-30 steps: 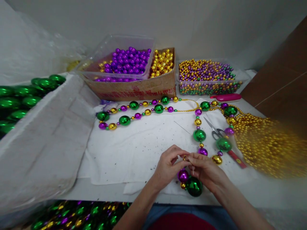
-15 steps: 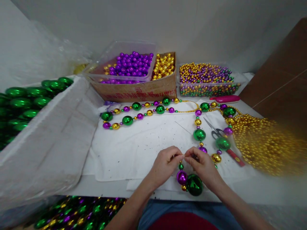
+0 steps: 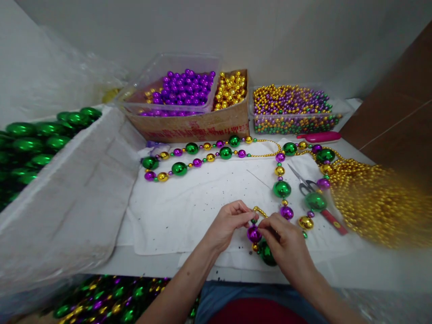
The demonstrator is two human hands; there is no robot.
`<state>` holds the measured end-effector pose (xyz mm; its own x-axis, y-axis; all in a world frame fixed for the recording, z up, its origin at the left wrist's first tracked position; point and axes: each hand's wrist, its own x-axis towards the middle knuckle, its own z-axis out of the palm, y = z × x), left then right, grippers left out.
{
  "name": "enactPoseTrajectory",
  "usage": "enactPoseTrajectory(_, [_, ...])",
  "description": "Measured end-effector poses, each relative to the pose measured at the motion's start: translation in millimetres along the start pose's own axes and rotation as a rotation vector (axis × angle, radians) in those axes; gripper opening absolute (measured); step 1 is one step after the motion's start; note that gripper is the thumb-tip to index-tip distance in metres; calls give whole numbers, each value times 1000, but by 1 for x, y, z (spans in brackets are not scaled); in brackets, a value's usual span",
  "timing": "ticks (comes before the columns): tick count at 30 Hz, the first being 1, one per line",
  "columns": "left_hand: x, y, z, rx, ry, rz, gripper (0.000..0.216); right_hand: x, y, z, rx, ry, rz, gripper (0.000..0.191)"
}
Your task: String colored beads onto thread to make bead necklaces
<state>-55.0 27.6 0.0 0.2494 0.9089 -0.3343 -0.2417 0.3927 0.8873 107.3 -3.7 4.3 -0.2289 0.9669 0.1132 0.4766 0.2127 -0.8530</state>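
Observation:
My left hand [image 3: 229, 224] and my right hand [image 3: 285, 245] meet over the white cloth [image 3: 189, 207], both pinched on the end of a bead strand. Between the fingertips sit a small green bead, a purple bead [image 3: 254, 234] and a short run of tiny gold beads [image 3: 260, 210]. Below them a small gold bead and a large green ball [image 3: 266, 254] lie partly hidden under my right hand. The long necklace [image 3: 281, 189] of green, purple and gold balls runs up the cloth and loops off to the left.
Scissors [image 3: 305, 184] lie right of the necklace beside a heap of gold bead strings [image 3: 374, 202]. At the back stand a cardboard box [image 3: 195, 126] with purple and gold balls and a clear tub [image 3: 293, 108] of small mixed beads. Green balls [image 3: 30, 144] fill a white box at left.
My hands have shifted slightly down and closer together. The purple bead has risen between the fingers, tiny gold beads now show above them, and my right hand covers more of the large green ball.

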Motion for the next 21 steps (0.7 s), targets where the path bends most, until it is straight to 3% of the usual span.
enactPoseTrajectory(3, [-2,4,-3,82,-13,56,16,14,8,-3,168,-37,67,13])
enactPoseTrajectory(10, [-10,16,-2,426,7,268,14,40,15,3,356,-79,61,4])
enactPoseTrajectory(15, [-13,18,-3,697,47,462,8,39,16,5,398,-95,109,9])
enactPoseTrajectory(21, [-6,3,-7,962,159,777,12,29,8,2,358,-84,63,9])
